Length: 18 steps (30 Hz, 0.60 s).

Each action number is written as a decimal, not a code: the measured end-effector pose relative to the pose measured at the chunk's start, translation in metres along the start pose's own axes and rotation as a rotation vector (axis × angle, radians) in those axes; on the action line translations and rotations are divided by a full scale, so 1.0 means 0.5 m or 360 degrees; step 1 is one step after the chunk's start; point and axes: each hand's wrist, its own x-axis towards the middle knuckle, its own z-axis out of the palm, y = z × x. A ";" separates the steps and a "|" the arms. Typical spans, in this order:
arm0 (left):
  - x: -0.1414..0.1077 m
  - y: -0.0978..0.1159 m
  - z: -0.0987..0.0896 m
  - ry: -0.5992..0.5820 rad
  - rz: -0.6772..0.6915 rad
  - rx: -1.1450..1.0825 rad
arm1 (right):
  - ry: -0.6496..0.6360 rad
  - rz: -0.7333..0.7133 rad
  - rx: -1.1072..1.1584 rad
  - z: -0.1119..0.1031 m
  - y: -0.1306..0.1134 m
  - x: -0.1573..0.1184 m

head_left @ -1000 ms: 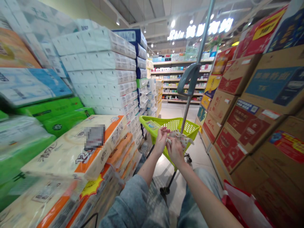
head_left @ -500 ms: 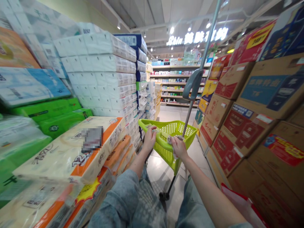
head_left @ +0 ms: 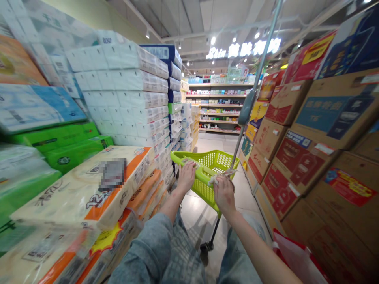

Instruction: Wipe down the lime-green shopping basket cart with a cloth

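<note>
A green plastic basket point(head_left: 204, 189) with latticed sides stands on a wheeled frame in front of me. My left hand point(head_left: 186, 176) rests on its near rim at the left, fingers bent over the edge. Bunched in my right hand point(head_left: 224, 193) is a whitish cloth point(head_left: 213, 180), pressed against the rim near the right corner. A grey metal pole point(head_left: 251, 94) with a grey plastic grip rises just beyond my right hand.
Stacked white tissue packs point(head_left: 118, 79) and a cream and orange pack point(head_left: 74, 189) line the left side. Cardboard cartons point(head_left: 325, 106) are piled on the right. Stocked shelves point(head_left: 219, 96) stand across the far end. A red and white bag point(head_left: 296, 256) is at the lower right.
The grey pole and its grip have shifted right and turned, with the basket's right end moving slightly left. My right hand has turned on the rim, and more of the cloth shows.
</note>
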 end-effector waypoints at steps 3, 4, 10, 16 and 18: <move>0.000 0.003 0.001 0.0021 0.0008 -0.0019 | -0.0097 0.0035 -0.0184 0.009 -0.047 0.015; 0.000 0.005 0.001 0.0015 0.0012 -0.0007 | -0.0146 0.0086 -0.0242 0.012 -0.058 0.026; -0.011 0.018 -0.004 0.0112 0.0121 0.0009 | -0.0301 0.0203 -0.0484 0.012 -0.070 0.076; -0.032 0.055 -0.028 0.0022 0.0508 0.0211 | -0.0286 0.0087 -0.0666 -0.008 -0.031 0.063; -0.033 0.071 -0.037 -0.0089 0.0629 0.0283 | -0.0297 0.0098 -0.0685 -0.016 -0.017 0.060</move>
